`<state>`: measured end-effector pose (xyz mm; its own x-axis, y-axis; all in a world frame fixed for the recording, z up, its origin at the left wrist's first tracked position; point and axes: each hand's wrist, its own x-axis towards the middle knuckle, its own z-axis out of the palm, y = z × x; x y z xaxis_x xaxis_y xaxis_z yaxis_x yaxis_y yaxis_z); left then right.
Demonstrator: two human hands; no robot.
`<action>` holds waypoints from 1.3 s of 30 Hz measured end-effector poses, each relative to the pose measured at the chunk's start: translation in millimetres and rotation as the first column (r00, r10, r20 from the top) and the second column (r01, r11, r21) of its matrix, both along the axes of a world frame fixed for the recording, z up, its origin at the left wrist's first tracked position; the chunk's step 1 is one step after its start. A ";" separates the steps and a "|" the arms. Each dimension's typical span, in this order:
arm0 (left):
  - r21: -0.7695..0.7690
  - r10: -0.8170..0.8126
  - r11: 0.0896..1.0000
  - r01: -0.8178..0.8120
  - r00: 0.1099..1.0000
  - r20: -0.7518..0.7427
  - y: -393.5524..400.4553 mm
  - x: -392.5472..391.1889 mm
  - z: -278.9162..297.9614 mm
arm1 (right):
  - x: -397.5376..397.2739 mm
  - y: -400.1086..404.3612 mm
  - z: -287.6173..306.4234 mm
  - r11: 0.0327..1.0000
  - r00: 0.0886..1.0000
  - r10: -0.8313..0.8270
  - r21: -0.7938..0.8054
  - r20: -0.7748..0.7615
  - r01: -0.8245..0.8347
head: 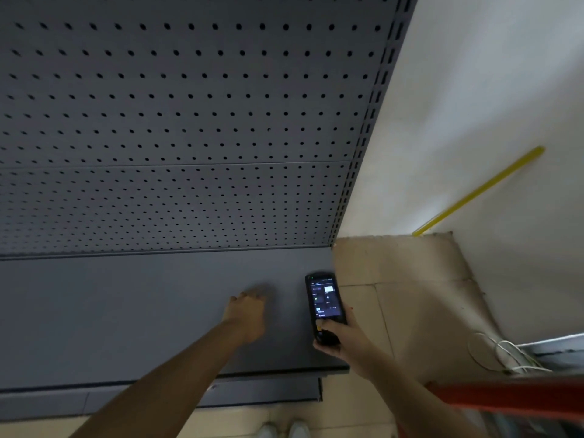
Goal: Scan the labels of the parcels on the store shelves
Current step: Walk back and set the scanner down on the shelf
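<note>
- The handheld scanner (325, 306) is a dark device with a lit screen facing up toward the camera; it sits in the lower right of centre, at about 5 o'clock from the middle of the view, over the right end of the shelf.
- The right hand (343, 341) wraps the scanner's lower half, thumb lying across the keypad area below the screen, fingers curled behind the body.
- The left hand (248, 314) lies at 9 o'clock from the scanner, near it but apart, knuckles up with the fingers bent down onto the shelf surface; it holds nothing that can be seen.
- The grey shelf (126, 311) under both hands is a flat metal board running off to the left; no parcel shows on the visible stretch.
- At 12 o'clock from the hands rises the perforated back panel (189, 121), dotted with rows of holes, with a slotted upright (369, 121) along its right edge.
- At 3 o'clock from the scanner is tiled floor (410, 295), meeting a white wall (489, 90).
- A yellow strip (480, 191) leans along that wall at about 2 o'clock.
- White cables (502, 352) lie at 4 o'clock, beside an orange-red edge (512, 396).
- Shoe tips (284, 429) show at 6 o'clock.
</note>
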<state>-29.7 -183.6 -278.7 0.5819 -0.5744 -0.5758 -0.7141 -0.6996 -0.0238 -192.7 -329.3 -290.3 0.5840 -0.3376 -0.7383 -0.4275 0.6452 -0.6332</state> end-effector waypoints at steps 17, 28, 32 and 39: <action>-0.027 -0.014 1.000 0.013 0.998 -0.054 1.9 -4.8 -10.6 | 12.0 23.6 -5.9 0.696 0.814 0.208 -0.503 -0.542 -0.512; -0.076 -0.043 0.996 0.039 0.998 -0.054 6.7 -11.4 0.4 | -2.5 18.0 -7.2 0.630 0.846 0.189 -0.599 -0.499 -0.494; -0.091 -0.055 0.994 0.054 0.998 -0.003 11.5 -17.5 18.7 | -20.2 13.4 -2.5 0.627 0.841 0.178 -0.599 -0.511 -0.497; -0.056 -0.037 0.997 0.045 0.990 0.138 33.7 -27.2 59.9 | -58.8 -1.9 11.9 0.576 0.850 0.214 -0.641 -0.481 -0.508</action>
<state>-56.9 -149.9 -218.8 0.6285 -0.6298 -0.4564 -0.7348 -0.6732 -0.0829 -251.5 -331.2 -278.4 0.5646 -0.6519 -0.5061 -0.7795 -0.2196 -0.5867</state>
